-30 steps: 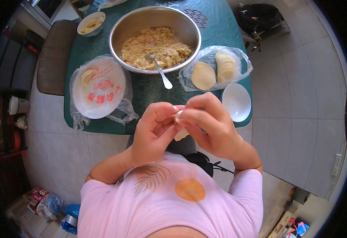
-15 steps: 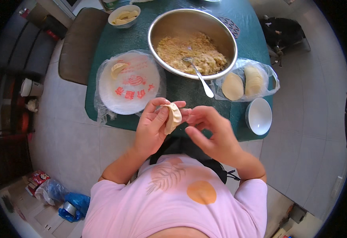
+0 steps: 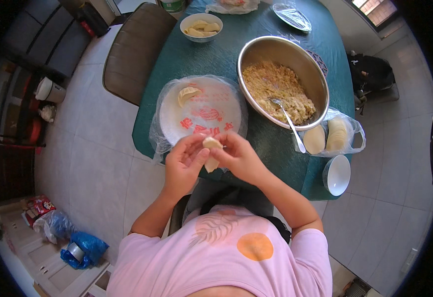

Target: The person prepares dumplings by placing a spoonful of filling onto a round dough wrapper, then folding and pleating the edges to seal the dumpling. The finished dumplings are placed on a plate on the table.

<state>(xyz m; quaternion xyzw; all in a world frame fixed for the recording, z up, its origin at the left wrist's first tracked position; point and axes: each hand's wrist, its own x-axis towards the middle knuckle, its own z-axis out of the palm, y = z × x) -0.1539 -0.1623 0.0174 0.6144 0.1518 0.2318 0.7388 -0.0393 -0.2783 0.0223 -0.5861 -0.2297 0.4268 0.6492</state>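
Observation:
A pale folded dumpling [image 3: 211, 154] is held between my two hands, just in front of the table's near edge. The fingers and thumb of my left hand [image 3: 184, 157] grip it from one side. My right hand [image 3: 240, 157] pinches it from the other, so part of it is hidden. Beyond my hands, a finished-looking dumpling [image 3: 189, 95] lies on a round plate covered with a clear plastic bag [image 3: 177, 119] with red print. A large metal bowl [image 3: 320, 81] of minced filling [image 3: 278, 89] stands to the right, a spoon [image 3: 291, 129] resting in it.
Round dough wrappers [image 3: 337, 134] lie on a plastic bag at the right, beside a white bowl [image 3: 336, 175]. At the far left stands a bowl [image 3: 201, 38] of pale dough pieces. A wrapped plate [image 3: 291, 17] sits at the back. A brown chair [image 3: 136, 54] is left of the green table [image 3: 271, 171].
My right hand has closed in from the right and now pinches the dumpling together with my left. The view has shifted, so the table things appear farther right and lower.

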